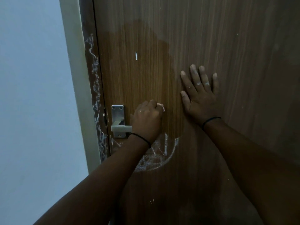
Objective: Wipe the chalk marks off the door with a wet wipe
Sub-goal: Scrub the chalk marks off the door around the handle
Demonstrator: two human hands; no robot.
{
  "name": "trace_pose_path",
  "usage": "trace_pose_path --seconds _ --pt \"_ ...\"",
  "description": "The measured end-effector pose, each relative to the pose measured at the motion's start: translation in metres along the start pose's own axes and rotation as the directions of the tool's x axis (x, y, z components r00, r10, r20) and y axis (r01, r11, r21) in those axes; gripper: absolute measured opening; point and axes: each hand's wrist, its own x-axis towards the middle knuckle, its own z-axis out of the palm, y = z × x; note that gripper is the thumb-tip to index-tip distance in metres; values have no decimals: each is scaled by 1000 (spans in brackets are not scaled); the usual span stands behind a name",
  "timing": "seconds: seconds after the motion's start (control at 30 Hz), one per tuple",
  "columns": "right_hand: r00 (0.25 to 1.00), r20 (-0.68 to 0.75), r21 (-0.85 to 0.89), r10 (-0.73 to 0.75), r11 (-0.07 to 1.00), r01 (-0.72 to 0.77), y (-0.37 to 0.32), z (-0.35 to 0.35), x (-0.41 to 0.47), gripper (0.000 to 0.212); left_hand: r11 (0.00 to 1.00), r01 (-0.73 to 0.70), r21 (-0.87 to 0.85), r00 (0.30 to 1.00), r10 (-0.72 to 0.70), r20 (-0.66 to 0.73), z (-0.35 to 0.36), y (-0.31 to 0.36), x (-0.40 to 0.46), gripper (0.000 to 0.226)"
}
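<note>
While the wiping is partway through, these lines give the state
Door: brown wood-grain laminate door (pixel 219 38), shut against a dark frame at its left edge
Left hand: left hand (pixel 146 120) closed into a fist on the panel just right of the handle, clutching a bunched white wet wipe (pixel 160 106); only a small corner of it shows past the knuckles
Right hand: right hand (pixel 200 93) spread wide and flat on the door, fingers pointing up, holding nothing, apparently bracing
Handle: silver metal lever handle on a rectangular plate (pixel 118 120), partly hidden by the left hand
Cleaned area: a darker, damp-looking patch (pixel 142 70) reaches from above the hands down to the fist; it looks largely free of chalk apart from one small white fleck
Chalk left on panel: white chalk scribble (pixel 158 153) just below the left wrist, untouched by the look of it
Chalk left on frame: long white chalk squiggles (pixel 96 98) run down the dark frame strip
Progress: by my judgement roughly the upper part is done; the lower scribble and the frame marks remain
</note>
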Motion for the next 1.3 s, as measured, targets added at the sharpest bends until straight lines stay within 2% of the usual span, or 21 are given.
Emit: trace_pose_path --seconds 0.13,0.33,0.47,0.73,0.87,0.97,1.03,1.13,1.17,1.3 --pt "1000 -23 12 -12 1000 13 -1 -1 0 55 1000 5 6 999 -5 -47 14 15 -14 13" --pt "997 28 30 68 997 -68 -9 -2 -20 55 999 43 10 987 -41 -157 33 22 -30 18" --pt "997 18 53 72 996 -73 -10 -3 -21 54 1000 21 -11 991 -22 -130 45 31 -57 11" --pt "996 -13 58 85 995 -84 -11 -5 -22 53 963 220 -159 947 -249 -200 62 28 -93 9" --pt "997 -9 60 79 995 -79 -13 -7 -22 54 978 119 -171 971 -150 -185 67 37 -97 10" --pt "996 1 65 84 994 -84 -12 -9 -22 54 964 160 -211 949 -209 -236 69 36 -90 22" --pt "997 1 64 82 995 -82 -12 -9 -22 54 963 165 -214 953 -212 -217 71 42 -93 19" --pt "997 -11 47 78 996 -77 -14 -7 -22 53 987 30 -157 988 -54 -147 74 53 -102 13" --pt "997 -17 46 80 996 -80 -14 -5 -23 53 986 17 -164 989 -41 -144 74 53 -102 13" --pt "994 -63 38 92 995 -90 -11 -1 -26 53 967 109 -232 969 -155 -193 73 59 -86 22"
